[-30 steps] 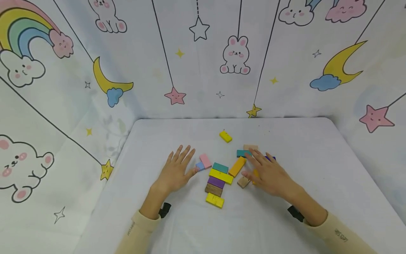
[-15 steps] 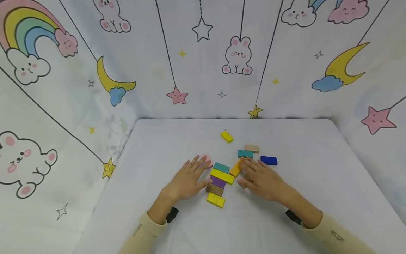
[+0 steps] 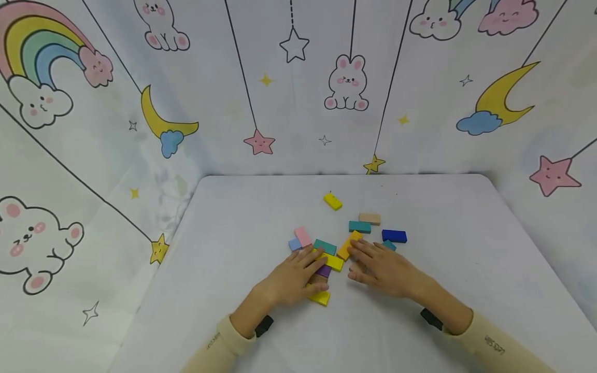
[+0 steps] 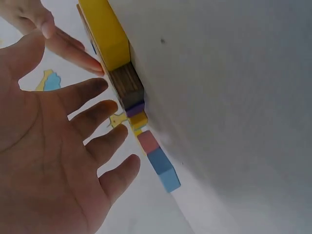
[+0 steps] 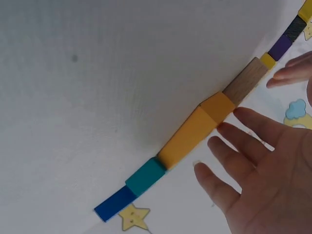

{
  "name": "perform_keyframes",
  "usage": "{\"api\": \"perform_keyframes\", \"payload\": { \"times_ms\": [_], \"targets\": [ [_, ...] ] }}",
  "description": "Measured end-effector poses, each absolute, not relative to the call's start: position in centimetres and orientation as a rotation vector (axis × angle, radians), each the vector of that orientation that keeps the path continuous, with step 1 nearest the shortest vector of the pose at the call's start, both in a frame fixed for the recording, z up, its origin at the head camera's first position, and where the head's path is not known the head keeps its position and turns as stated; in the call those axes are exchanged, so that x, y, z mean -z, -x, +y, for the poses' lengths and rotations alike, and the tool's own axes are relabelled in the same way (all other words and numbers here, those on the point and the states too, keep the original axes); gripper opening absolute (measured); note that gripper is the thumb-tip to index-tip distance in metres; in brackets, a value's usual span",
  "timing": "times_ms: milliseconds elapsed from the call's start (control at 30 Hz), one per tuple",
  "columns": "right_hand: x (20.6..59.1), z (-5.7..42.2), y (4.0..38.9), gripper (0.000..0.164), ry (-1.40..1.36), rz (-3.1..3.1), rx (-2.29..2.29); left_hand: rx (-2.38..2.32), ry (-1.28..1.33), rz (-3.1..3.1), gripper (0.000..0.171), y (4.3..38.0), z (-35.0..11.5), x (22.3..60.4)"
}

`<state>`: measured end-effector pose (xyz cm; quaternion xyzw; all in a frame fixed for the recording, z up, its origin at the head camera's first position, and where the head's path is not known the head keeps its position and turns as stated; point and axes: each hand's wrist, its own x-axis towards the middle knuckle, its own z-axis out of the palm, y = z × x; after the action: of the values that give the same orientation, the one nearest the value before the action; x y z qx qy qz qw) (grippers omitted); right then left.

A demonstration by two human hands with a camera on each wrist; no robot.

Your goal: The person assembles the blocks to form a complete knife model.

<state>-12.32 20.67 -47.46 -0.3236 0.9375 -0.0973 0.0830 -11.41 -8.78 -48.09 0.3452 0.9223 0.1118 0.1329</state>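
Observation:
My left hand, fingers straight and spread, is over a row of wooden blocks. Under and beside it show a yellow block, a purple block and a front yellow block. In the left wrist view its palm faces the row, with a dark brown block near the fingertips. My right hand is also spread, with its fingertips over the near end of an orange block. A light wood block and a larger orange block lie by its fingers in the right wrist view. Neither hand grips anything.
A pink block and a light blue block lie left of a teal block. Behind the right hand are another teal block, a tan block and a dark blue block. A lone yellow block lies farthest back.
My left hand has moved right and toward me, from beside the pink block to over the row. My right hand has shifted left, uncovering the dark blue block and a small teal one.

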Motion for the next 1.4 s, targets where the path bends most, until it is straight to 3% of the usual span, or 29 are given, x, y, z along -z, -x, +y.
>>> {"api": "perform_keyframes", "payload": {
  "times_ms": [567, 1400],
  "targets": [
    [47.6, 20.0, 12.7, 0.069, 1.045, 2.847, 0.242, -0.21, -1.003, 2.697, 0.083, 10.3, -7.8, 48.0],
    [47.6, 19.3, 13.3, 0.068, 0.989, 2.854, 0.162, -0.154, -0.898, 2.782, 0.077, 9.6, -8.3, 47.9]
  ]
}}
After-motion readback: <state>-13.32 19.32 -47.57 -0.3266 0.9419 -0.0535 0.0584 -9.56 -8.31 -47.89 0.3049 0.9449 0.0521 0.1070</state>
